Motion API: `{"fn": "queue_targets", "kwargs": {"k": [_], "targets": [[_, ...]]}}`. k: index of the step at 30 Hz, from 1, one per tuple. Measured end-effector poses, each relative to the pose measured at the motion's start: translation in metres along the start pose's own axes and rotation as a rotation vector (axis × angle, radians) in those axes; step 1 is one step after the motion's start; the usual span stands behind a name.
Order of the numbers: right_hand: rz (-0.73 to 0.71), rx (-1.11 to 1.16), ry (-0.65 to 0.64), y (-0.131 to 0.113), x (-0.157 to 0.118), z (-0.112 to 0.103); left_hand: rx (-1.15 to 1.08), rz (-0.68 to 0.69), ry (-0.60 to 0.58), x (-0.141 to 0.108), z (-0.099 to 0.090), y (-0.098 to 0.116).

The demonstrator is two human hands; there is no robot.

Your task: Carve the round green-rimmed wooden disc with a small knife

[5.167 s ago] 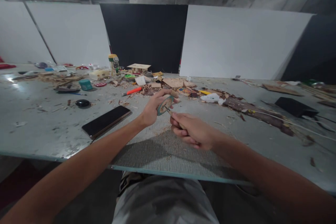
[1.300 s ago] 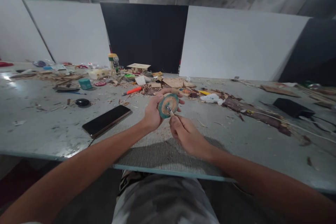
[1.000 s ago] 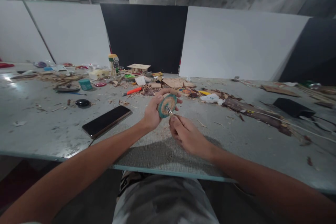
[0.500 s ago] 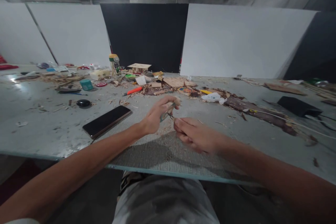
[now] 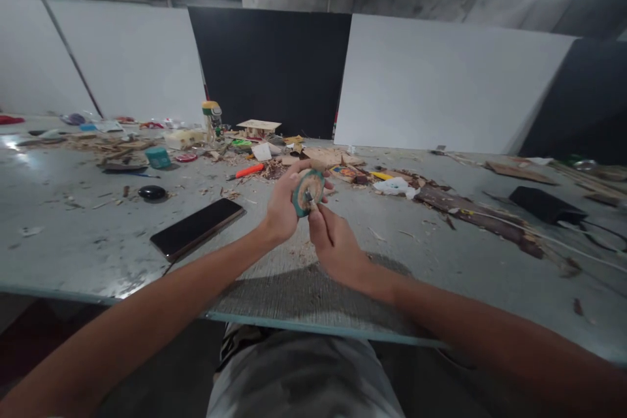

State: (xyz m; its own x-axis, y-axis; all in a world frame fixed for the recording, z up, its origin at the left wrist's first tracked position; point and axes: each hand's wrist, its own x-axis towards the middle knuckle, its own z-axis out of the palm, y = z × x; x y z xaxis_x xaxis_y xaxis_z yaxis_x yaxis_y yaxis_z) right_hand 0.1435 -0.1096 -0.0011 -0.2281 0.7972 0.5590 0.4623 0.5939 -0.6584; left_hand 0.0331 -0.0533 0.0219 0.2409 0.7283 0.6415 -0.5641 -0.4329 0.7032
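My left hand (image 5: 285,201) is closed around the edge of a round wooden disc (image 5: 316,187) with a green rim and a bare wood middle. The disc's face is tilted up toward me above the table. In my right hand (image 5: 337,241) is a thin tool (image 5: 309,198) with a dark tip, pinched between thumb and fingers. Its tip rests on or just over the disc's middle; contact cannot be made out. Most of the tool's handle is hidden in my fingers.
A phone (image 5: 196,228) and a black mouse-like object (image 5: 152,192) lie to the left. Beyond are an orange cutter (image 5: 249,170), a teal jar (image 5: 157,157), wood shavings and scraps. A long bark piece (image 5: 470,210) and a black box (image 5: 546,205) lie to the right.
The disc has turned so its face shows to me. My right hand has moved up and left, bringing the tool over the disc's middle. The view has shifted slightly.
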Motion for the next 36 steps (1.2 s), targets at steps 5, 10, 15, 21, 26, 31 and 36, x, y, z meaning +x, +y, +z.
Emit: {"fn": "queue_targets", "kwargs": {"k": [5,10,15,21,26,31,36], "targets": [[0.045,0.070,0.011,0.006,-0.003,0.001,-0.090,-0.116,-0.058,0.003,-0.001,0.002],[0.029,0.083,0.099,0.007,-0.004,-0.005,-0.035,-0.272,-0.026,0.009,-0.009,0.001],[-0.021,-0.003,0.237,0.013,0.007,-0.028,-0.115,-0.569,-0.006,0.011,-0.020,0.002],[-0.184,-0.112,0.115,0.026,0.018,-0.035,-0.137,-0.645,-0.066,0.003,-0.018,-0.001],[-0.171,-0.146,0.165,0.020,0.021,-0.034,-0.154,-0.660,-0.180,0.001,-0.020,-0.006],[0.026,-0.072,0.369,0.032,0.033,-0.057,-0.290,-0.704,-0.241,0.005,-0.022,0.003],[0.116,-0.357,0.264,0.059,0.044,-0.082,-0.358,-0.744,-0.247,0.008,-0.030,0.005]]}}
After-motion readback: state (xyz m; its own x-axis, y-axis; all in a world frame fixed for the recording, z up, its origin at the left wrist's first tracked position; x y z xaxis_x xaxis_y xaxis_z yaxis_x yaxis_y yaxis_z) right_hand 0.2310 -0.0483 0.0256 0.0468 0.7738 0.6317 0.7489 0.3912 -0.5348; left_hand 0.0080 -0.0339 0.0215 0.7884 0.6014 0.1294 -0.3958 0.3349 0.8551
